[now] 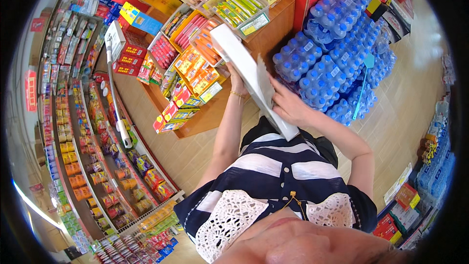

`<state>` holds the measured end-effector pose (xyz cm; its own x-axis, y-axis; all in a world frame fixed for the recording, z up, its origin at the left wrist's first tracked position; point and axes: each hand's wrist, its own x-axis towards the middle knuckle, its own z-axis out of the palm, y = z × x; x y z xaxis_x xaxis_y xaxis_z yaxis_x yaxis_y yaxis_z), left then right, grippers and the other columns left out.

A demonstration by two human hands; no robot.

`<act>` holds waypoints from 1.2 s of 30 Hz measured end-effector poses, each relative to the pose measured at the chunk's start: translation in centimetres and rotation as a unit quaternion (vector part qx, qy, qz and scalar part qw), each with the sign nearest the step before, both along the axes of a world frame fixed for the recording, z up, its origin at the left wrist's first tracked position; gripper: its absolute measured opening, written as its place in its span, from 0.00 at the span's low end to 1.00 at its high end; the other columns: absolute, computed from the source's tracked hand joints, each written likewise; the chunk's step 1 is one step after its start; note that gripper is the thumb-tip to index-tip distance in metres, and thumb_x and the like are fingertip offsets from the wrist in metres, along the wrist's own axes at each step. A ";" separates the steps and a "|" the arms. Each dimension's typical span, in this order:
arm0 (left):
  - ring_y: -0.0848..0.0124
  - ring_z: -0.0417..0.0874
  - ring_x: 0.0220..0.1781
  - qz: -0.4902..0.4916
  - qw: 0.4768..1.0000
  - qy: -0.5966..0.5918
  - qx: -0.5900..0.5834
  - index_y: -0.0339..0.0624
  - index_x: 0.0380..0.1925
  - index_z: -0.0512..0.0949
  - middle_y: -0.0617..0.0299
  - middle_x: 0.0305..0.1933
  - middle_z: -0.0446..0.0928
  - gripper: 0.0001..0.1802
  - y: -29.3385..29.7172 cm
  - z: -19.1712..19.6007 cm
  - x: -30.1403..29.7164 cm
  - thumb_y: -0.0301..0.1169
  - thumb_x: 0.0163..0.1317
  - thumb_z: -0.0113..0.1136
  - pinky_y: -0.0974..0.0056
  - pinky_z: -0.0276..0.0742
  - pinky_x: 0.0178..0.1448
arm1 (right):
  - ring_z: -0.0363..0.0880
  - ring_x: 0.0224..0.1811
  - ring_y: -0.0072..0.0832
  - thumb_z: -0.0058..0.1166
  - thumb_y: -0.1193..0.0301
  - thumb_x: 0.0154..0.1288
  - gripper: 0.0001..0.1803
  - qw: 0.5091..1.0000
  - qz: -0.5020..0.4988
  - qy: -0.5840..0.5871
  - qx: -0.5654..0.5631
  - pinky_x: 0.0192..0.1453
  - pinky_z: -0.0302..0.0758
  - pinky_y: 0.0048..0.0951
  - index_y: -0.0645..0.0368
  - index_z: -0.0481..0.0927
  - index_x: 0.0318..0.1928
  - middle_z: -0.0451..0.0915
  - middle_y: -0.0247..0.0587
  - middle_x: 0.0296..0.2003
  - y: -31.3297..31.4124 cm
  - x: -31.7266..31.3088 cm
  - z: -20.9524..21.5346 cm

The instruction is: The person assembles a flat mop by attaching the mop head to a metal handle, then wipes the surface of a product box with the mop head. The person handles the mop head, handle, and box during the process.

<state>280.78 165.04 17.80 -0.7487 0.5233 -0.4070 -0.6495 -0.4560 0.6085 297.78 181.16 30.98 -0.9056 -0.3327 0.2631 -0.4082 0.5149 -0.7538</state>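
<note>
A long white box [246,71], flat and thin from this angle, is held tilted in front of my striped shirt, its lower end near my waist. My left hand [236,79] grips its left side, some fingers hidden behind it. On the other side, my right hand [289,101] is closed at a greyish, uneven flap [265,82], with the fingertips against it. What lies inside the box, if anything, cannot be seen. Just beyond the left hand are orange snack packets [196,70] in a display bin.
A wooden display stand [278,23] carries bins of packaged snacks ahead. Shrink-wrapped water bottles [332,61] are stacked to the right, with a teal fly swatter [364,85] against them. Shelves of snacks [93,151] curve along the left, where a long white pole [115,100] leans.
</note>
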 end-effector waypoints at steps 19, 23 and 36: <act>0.59 0.73 0.60 -0.041 0.993 0.073 -0.084 0.47 0.67 0.55 0.56 0.63 0.67 0.49 4.9 5.6 1.7 0.72 0.57 0.20 0.56 0.72 0.61 | 0.54 0.69 0.39 0.38 0.71 0.67 0.30 0.935 -0.180 0.050 -0.302 0.71 0.50 0.31 0.66 0.51 0.68 0.58 0.53 0.66 0.0 -13.8 2.9; 0.60 0.78 0.52 -0.056 0.992 0.112 -0.016 0.46 0.62 0.63 0.57 0.56 0.73 0.50 3.6 2.6 0.0 0.74 0.55 0.24 0.55 0.77 0.54 | 0.56 0.67 0.42 0.38 0.67 0.69 0.30 0.947 -0.151 -0.117 -0.258 0.69 0.52 0.32 0.72 0.50 0.65 0.59 0.59 0.62 -1.5 -3.9 0.0; 0.61 0.72 0.59 0.029 0.985 0.048 -0.166 0.48 0.62 0.63 0.60 0.60 0.70 0.47 4.3 4.6 0.8 0.72 0.57 0.26 0.56 0.70 0.61 | 0.47 0.71 0.52 0.45 0.73 0.62 0.19 0.993 -0.118 -0.023 0.009 0.69 0.55 0.43 0.70 0.63 0.51 0.49 0.65 0.66 -0.5 10.6 -2.3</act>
